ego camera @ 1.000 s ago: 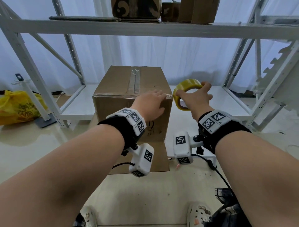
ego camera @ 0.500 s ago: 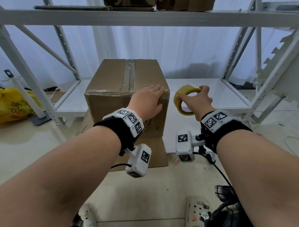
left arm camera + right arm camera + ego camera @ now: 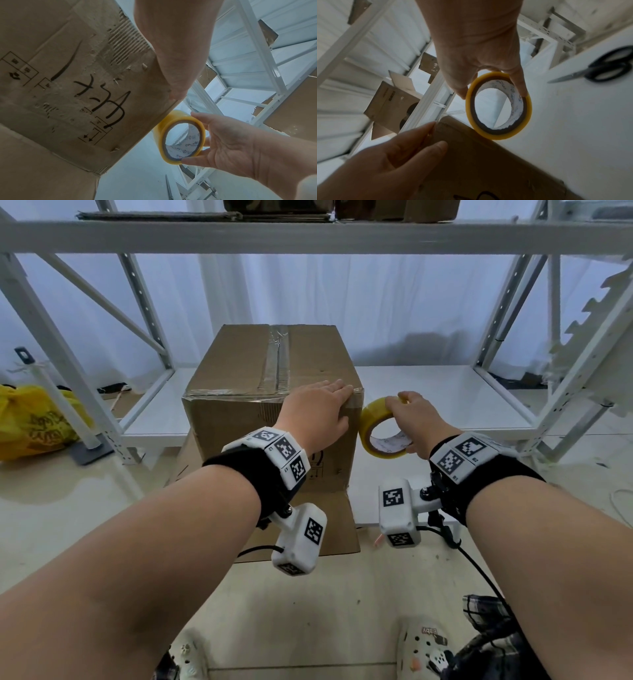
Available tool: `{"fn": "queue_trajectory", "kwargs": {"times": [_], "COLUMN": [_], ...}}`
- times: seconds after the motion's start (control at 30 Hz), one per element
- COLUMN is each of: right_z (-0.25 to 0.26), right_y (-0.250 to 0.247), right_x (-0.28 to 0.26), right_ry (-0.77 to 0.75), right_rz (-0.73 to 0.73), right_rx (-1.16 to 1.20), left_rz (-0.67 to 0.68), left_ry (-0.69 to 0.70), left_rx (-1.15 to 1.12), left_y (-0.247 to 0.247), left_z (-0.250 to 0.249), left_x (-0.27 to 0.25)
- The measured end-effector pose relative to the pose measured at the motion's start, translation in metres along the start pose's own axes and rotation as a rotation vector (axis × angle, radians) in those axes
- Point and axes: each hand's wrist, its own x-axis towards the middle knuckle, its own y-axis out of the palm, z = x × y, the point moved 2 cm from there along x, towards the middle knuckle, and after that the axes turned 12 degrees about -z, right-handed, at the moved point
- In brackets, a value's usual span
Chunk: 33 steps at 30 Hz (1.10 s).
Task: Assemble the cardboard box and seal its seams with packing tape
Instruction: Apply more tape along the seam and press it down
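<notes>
A closed cardboard box (image 3: 246,371) stands on the low white shelf (image 3: 445,402), clear tape running along its top centre seam and front top edge. My left hand (image 3: 318,412) lies flat with straight fingers on the box's front right top corner. My right hand (image 3: 414,419) grips a yellow roll of packing tape (image 3: 371,436) right beside that corner, thumb outside and fingers through the core. The left wrist view shows the tape roll (image 3: 180,136) against the box's right edge (image 3: 137,135). In the right wrist view the roll (image 3: 498,106) touches the box corner (image 3: 462,132).
Black scissors (image 3: 604,71) lie on the shelf to the right of the box. A flat cardboard sheet (image 3: 329,522) lies under the box's front. A yellow bag (image 3: 34,422) sits on the floor at the left. White rack posts (image 3: 513,330) flank the shelf; boxes stand on the upper shelf (image 3: 308,234).
My right hand has brought the tape roll down and left, from above the shelf to the box's front right corner. My left hand has stayed on that corner.
</notes>
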Motion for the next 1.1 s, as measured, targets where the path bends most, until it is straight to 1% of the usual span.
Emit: {"fn": "queue_trajectory", "kwargs": {"times": [0.1,0.2,0.27,0.3,0.33,0.37,0.4,0.43,0.47,0.5,0.53,0.57,0.67,0.8,0.87,0.93,1.03,1.1], "right_z": [0.000,0.001,0.005,0.009,0.018,0.030,0.044,0.059,0.070,0.078,0.082,0.083,0.085,0.092,0.092,0.090,0.085,0.081], "right_y": [0.000,-0.001,-0.001,-0.002,-0.003,-0.004,-0.003,0.000,0.005,0.012,0.019,0.025,0.034,0.051,0.061,0.069,0.073,0.072], "right_x": [0.001,-0.001,-0.003,-0.005,-0.009,-0.016,-0.024,-0.032,-0.041,-0.050,-0.056,-0.058,-0.064,-0.079,-0.081,-0.079,-0.073,-0.065], "right_ry": [-0.054,-0.076,-0.096,-0.131,-0.198,-0.302,-0.431,-0.561,-0.657,-0.717,-0.747,-0.766,-0.850,-1.018,-1.034,-1.038,-1.041,-1.031], "right_rz": [-0.004,-0.001,0.001,-0.021,-0.075,-0.145,-0.184,-0.159,-0.076,0.035,0.127,0.170,0.118,0.022,-0.052,-0.094,-0.093,-0.076], "right_rx": [-0.031,-0.055,-0.115,-0.179,-0.240,-0.262,-0.224,-0.153,-0.093,-0.075,-0.122,-0.216,-0.534,-0.826,-0.889,-0.854,-0.748,-0.711], "left_rz": [0.011,0.020,0.031,0.049,0.073,0.094,0.103,0.090,0.057,0.020,-0.004,-0.009,-0.006,0.051,0.057,0.039,-0.009,-0.042], "left_ry": [-0.003,0.002,0.011,0.022,0.034,0.043,0.046,0.047,0.043,0.037,0.027,0.015,-0.036,-0.168,-0.219,-0.275,-0.364,-0.401], "left_rx": [-0.002,0.011,0.027,0.035,0.042,0.046,0.047,0.049,0.056,0.068,0.078,0.083,0.092,0.149,0.152,0.090,-0.021,-0.077], "left_y": [0.002,0.002,0.001,0.000,-0.001,-0.002,-0.003,-0.005,-0.009,-0.012,-0.017,-0.022,-0.037,-0.054,-0.060,-0.061,-0.056,-0.051], "left_z": [0.000,0.001,0.001,0.000,0.000,0.000,0.001,0.003,0.007,0.013,0.020,0.028,0.065,0.119,0.133,0.140,0.152,0.162], "left_x": [0.001,0.002,0.000,0.000,-0.001,-0.001,-0.001,-0.001,-0.002,-0.004,-0.008,-0.014,-0.037,-0.068,-0.080,-0.086,-0.085,-0.081]}}
